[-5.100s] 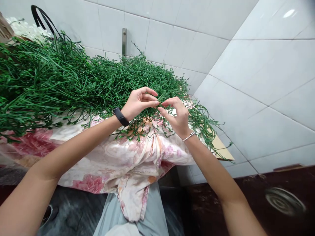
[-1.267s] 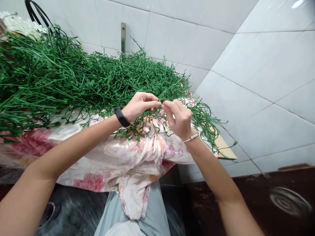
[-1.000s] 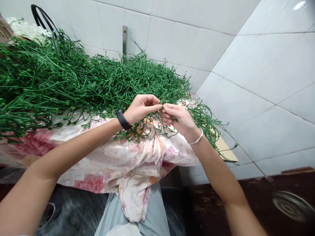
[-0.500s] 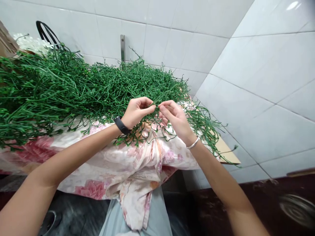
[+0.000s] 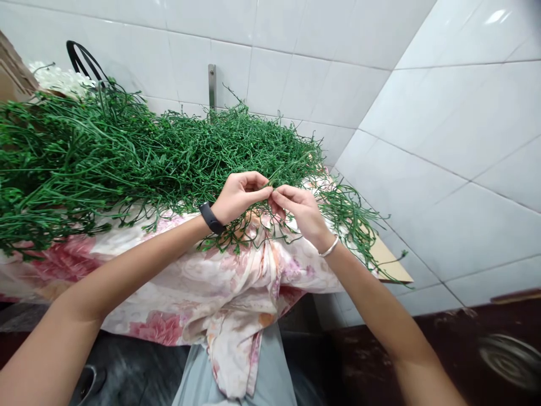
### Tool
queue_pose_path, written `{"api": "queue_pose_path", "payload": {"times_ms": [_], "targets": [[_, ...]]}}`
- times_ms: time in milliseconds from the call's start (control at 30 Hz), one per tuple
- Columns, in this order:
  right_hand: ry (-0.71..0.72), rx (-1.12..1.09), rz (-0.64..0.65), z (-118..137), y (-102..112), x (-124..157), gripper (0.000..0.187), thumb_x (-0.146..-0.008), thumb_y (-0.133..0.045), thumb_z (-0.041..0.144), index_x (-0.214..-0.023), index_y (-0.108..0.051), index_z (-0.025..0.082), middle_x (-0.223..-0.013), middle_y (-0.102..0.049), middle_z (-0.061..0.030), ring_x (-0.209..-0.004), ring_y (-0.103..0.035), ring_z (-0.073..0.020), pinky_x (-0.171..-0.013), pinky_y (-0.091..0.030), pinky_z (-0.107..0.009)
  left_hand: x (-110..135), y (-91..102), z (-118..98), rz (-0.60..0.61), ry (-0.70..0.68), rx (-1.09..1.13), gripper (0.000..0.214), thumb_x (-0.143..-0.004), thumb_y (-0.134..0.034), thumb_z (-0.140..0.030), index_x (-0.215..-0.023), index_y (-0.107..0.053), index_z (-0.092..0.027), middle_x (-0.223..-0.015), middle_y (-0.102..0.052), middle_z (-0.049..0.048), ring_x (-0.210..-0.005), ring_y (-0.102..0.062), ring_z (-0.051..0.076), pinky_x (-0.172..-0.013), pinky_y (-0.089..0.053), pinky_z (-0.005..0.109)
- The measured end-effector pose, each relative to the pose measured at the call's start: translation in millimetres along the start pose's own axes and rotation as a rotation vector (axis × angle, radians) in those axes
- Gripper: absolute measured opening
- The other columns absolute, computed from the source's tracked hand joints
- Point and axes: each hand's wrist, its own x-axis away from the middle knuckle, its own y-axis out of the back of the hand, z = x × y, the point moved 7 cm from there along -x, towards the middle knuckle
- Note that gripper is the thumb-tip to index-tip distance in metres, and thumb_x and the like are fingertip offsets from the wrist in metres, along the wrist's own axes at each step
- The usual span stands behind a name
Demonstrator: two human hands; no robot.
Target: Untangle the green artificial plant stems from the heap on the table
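Observation:
My left hand (image 5: 242, 195), with a black band on its wrist, pinches a thin green plastic stem (image 5: 276, 176) between thumb and fingers. The stem slants up and to the right from the fingertips. My right hand (image 5: 302, 213), with a pale bangle, is closed in a pinch at the same spot, its fingertips against the left ones at the stem's lower end. The exact point of contact is partly hidden by the fingers. Behind both hands spreads a large heap of green plastic stems (image 5: 181, 149). A smaller bunch of stems (image 5: 349, 208) lies to the right.
A floral cloth (image 5: 160, 282) covers the work surface and hangs over my lap. A board corner (image 5: 391, 265) sticks out at right. White flowers (image 5: 63, 80) and cardboard (image 5: 14, 67) stand at the far left. Tiled walls (image 5: 296, 79) close off the back and right.
My right hand has moved slightly down, and its fingertips now meet those of my left hand. The left hand has shifted a little to the right and down, still pinching the stem.

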Motion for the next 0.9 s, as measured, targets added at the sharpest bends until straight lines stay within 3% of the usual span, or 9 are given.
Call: {"api": "queue_pose_path", "payload": {"times_ms": [200,333,467,600,767,833,900], "targets": [[-0.363,-0.574,0.285,-21,-13,0,0.019,-0.077,-0.05,0.024,-0.061,-0.051,0.013,-0.048,-0.034,0.0053,-0.04,-0.027,-0.002,-0.042,-0.017,-0.02,3,-3.5,-3,0.041,-0.057,-0.109,0.011,-0.065,-0.063,-0.019,-0.068,-0.057,-0.011,-0.064,-0.056,-0.0016,-0.058,-0.05,0.004,-0.057,-0.041,0.018],[-0.418,-0.567,0.3,-24,-13,3,0.023,-0.078,-0.047,0.027,-0.06,-0.051,0.012,-0.048,-0.034,0.0053,-0.039,-0.027,-0.002,-0.042,-0.018,-0.021,4,-5.1,-5,0.05,-0.077,-0.168,0.01,-0.065,-0.062,-0.019,-0.068,-0.057,-0.011,-0.063,-0.056,-0.0015,-0.058,-0.049,0.005,-0.057,-0.039,0.018],[-0.259,-0.29,0.126,-17,-3,-2,0.021,-0.077,-0.053,0.033,-0.074,-0.057,0.013,-0.056,-0.045,0.003,-0.045,-0.037,-0.0039,-0.043,-0.024,-0.021,0,3.6,1,-0.042,0.01,-0.071,0.013,-0.062,-0.064,-0.02,-0.064,-0.055,-0.01,-0.06,-0.054,-0.0026,-0.054,-0.049,0.005,-0.055,-0.039,0.019],[0.014,0.006,-0.089,-2,8,-3,0.025,-0.071,-0.061,0.033,-0.088,-0.054,0.017,-0.072,-0.051,0.0009,-0.06,-0.047,-0.0071,-0.054,-0.038,-0.022,-3,10.8,3,-0.106,0.033,-0.068,0.015,-0.059,-0.066,-0.021,-0.061,-0.055,-0.011,-0.057,-0.053,-0.0036,-0.051,-0.046,0.004,-0.052,-0.038,0.019],[0.402,0.603,-0.217,20,3,7,0.014,-0.082,-0.047,0.025,-0.091,-0.053,0.016,-0.083,-0.054,-0.0043,-0.077,-0.05,-0.0134,-0.072,-0.04,-0.03,-2,9.8,4,-0.096,0.059,-0.047,0.017,-0.057,-0.068,-0.022,-0.06,-0.055,-0.011,-0.056,-0.052,-0.0037,-0.05,-0.046,0.004,-0.051,-0.038,0.019],[0.453,0.721,-0.215,20,-1,9,0.016,-0.085,-0.039,0.022,-0.089,-0.053,0.016,-0.086,-0.054,-0.0062,-0.081,-0.049,-0.0151,-0.076,-0.038,-0.032,-2,7.6,3,-0.076,0.06,-0.038,0.017,-0.057,-0.068,-0.023,-0.06,-0.055,-0.011,-0.055,-0.052,-0.0037,-0.05,-0.046,0.004,-0.052,-0.038,0.02],[0.4,0.666,-0.211,16,1,6,0.015,-0.086,-0.037,0.023,-0.087,-0.051,0.017,-0.081,-0.052,-0.005,-0.076,-0.048,-0.0139,-0.072,-0.038,-0.03,-1,5.7,3,-0.058,0.061,-0.028,0.018,-0.057,-0.069,-0.024,-0.06,-0.055,-0.012,-0.056,-0.052,-0.0035,-0.051,-0.046,0.005,-0.052,-0.039,0.02]]}}
